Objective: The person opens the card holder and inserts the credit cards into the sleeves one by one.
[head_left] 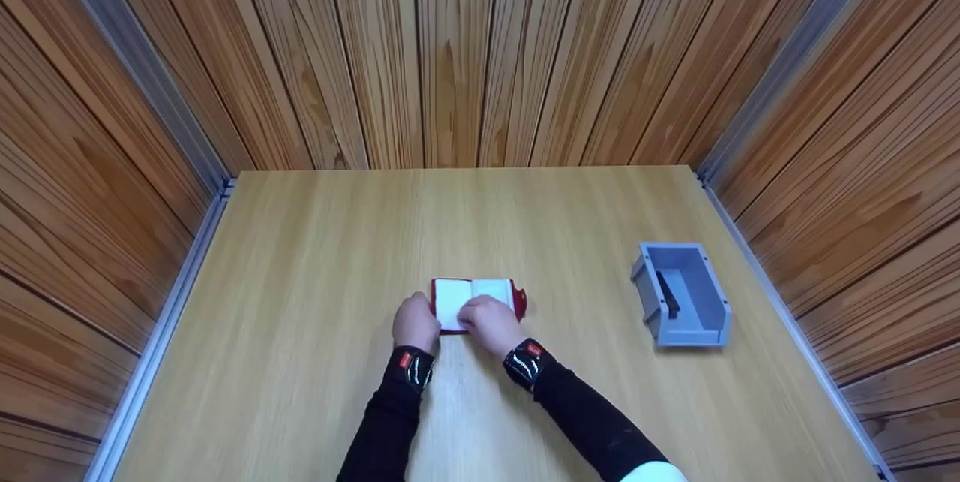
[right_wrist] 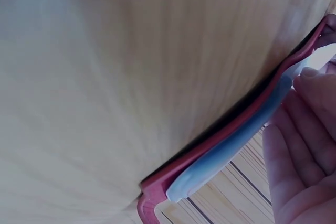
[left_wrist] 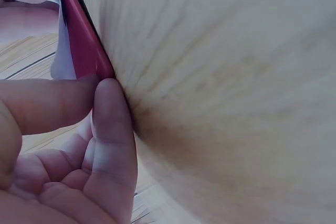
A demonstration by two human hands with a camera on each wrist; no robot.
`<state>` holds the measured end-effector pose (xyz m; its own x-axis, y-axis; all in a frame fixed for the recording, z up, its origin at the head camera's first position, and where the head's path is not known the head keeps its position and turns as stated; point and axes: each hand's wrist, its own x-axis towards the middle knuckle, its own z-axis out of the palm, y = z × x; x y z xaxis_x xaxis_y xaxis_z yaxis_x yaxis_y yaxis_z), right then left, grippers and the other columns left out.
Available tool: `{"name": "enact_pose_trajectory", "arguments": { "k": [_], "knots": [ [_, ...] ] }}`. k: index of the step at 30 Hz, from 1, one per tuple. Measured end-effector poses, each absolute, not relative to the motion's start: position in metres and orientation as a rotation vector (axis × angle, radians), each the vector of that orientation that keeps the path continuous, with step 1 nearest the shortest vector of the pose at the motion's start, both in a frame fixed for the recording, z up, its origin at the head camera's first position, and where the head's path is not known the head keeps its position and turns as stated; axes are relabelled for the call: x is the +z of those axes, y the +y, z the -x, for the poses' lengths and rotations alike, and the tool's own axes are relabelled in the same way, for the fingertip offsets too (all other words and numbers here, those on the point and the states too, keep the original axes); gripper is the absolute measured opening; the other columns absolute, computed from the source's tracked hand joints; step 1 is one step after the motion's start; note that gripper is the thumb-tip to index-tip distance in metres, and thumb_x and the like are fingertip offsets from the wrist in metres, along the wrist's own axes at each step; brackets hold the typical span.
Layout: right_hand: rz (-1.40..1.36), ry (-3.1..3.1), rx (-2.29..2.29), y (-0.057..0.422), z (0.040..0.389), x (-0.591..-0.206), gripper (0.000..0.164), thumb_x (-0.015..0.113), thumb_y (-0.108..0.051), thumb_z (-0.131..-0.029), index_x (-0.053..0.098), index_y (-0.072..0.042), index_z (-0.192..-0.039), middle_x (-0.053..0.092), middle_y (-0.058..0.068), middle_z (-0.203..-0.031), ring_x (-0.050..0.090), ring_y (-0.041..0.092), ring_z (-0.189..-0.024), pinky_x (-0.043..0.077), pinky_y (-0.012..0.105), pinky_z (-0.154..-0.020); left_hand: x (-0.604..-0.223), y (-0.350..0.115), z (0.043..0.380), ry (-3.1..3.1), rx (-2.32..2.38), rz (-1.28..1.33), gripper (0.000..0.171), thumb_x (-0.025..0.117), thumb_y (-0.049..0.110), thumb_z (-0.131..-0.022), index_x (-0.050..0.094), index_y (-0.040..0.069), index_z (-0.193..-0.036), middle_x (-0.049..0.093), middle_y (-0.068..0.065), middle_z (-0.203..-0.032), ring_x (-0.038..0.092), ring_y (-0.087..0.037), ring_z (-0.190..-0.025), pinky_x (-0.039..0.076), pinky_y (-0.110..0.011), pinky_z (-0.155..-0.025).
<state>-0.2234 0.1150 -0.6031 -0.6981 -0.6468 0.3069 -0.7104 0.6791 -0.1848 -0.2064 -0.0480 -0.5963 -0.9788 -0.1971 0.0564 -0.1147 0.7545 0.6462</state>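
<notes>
A small notebook (head_left: pixel 453 300) with a red cover (left_wrist: pixel 89 48) lies open on the table, white pages up. At its left edge, my left hand (head_left: pixel 416 323) pinches the cover's near corner between thumb and finger, as the left wrist view shows. My right hand (head_left: pixel 491 323) reaches over the near edge, its fingertips touching the pages close to the fold. Loosely bent fingers (right_wrist: pixel 310 72) meet the paper in the right wrist view; whether a sheet is caught between them is hidden. A red flap (head_left: pixel 520 300) sticks out at the notebook's right side.
A grey-blue plastic bin (head_left: pixel 694 341) stands on the right of the table, with a slim dark object (head_left: pixel 667 294) leaning inside it. Wood-panelled walls (head_left: pixel 450 54) enclose the table at the back and sides.
</notes>
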Motion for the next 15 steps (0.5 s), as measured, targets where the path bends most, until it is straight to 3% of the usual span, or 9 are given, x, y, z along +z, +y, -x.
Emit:
{"name": "enact_pose_trajectory", "arguments": {
  "k": [11,15],
  "knots": [
    [-1.085,-2.750,0.415,0.1112,0.2244,-0.5999,0.011,0.074,-0.001,-0.081,0.077,-0.009,-0.086,0.073,0.003,-0.088,0.067,0.020,-0.087,0.051,0.030,-0.082,-0.5919,-0.0491,0.2060,-2.808,-1.049,-0.257,0.016,0.062,-0.007,-0.077,0.054,0.005,-0.071,0.058,-0.010,-0.068,0.061,-0.035,-0.070,0.047,-0.048,-0.065],
    [-1.095,-2.751,0.419,0.1118,0.2252,-0.5994,0.010,0.074,-0.002,-0.081,0.077,-0.009,-0.088,0.073,0.003,-0.089,0.068,0.019,-0.088,0.051,0.030,-0.083,-0.5900,-0.0478,0.2093,-2.735,-0.970,-0.178,0.008,0.065,-0.003,-0.082,0.064,0.001,-0.075,0.064,-0.012,-0.074,0.064,-0.034,-0.073,0.049,-0.046,-0.066]
  ]
}}
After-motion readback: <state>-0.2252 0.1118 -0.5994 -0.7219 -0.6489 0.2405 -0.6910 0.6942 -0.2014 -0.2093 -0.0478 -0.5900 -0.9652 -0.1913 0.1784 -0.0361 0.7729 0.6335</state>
